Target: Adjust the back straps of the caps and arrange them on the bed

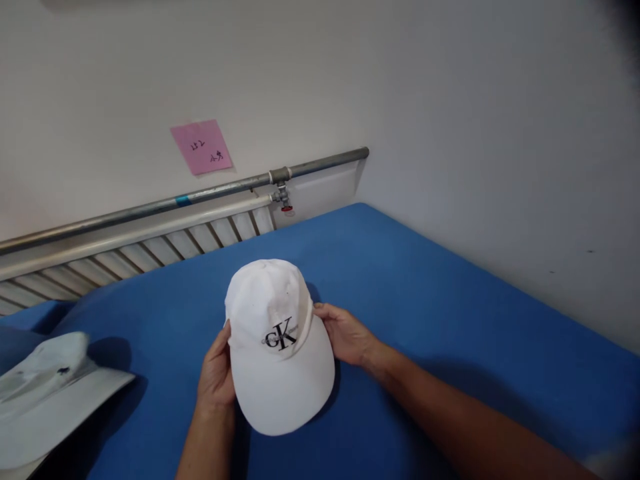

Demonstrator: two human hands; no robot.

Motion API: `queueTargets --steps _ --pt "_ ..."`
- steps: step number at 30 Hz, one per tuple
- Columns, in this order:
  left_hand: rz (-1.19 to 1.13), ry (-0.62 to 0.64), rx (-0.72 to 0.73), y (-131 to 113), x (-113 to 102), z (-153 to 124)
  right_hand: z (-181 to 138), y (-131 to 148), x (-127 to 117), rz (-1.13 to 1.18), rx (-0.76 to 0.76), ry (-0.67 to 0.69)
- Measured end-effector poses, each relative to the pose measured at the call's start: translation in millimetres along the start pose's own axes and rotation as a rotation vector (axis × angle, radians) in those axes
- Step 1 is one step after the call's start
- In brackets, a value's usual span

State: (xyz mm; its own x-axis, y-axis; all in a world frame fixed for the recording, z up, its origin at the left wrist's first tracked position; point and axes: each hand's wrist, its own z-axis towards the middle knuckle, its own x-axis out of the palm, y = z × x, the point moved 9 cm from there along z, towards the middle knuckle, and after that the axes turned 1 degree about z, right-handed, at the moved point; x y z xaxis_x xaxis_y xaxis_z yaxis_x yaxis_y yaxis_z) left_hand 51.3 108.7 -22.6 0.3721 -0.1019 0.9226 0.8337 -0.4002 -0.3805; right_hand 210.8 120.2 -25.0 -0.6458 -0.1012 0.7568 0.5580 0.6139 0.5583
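A white baseball cap point(280, 393) with black letters on its front is held between my two hands, its brim pointing toward me. My left hand point(218, 370) grips the cap's left side, with the thumb at the edge and the other fingers hidden behind or beneath it. On the opposite side my right hand point(345, 332) is closed on the cap where crown and brim meet, the thumb showing on top. Below the cap spreads a blue-covered surface point(425, 300); whether the cap touches it I cannot tell.
More white caps point(55, 393), apparently stacked, are at the left edge. A white radiator point(190, 240) and a metal pipe point(225, 189) with a red-handled valve point(286, 208) run along the back wall. Above them a pink paper point(203, 147) with handwriting is stuck up.
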Motion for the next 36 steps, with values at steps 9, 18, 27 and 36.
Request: queueTargets --steps 9,18,27,36 --pt "-0.019 0.044 -0.113 20 6 2 7 -2 9 0.152 0.091 0.19" --pt "0.043 -0.343 -0.11 34 -10 -1 -5 17 18 0.28 -0.075 0.173" --pt "0.041 -0.576 -0.048 35 -10 -8 -4 28 16 0.292 -0.133 0.099" --pt "0.085 -0.522 -0.07 34 -10 -7 -8 38 17 0.26 -0.2 0.09"
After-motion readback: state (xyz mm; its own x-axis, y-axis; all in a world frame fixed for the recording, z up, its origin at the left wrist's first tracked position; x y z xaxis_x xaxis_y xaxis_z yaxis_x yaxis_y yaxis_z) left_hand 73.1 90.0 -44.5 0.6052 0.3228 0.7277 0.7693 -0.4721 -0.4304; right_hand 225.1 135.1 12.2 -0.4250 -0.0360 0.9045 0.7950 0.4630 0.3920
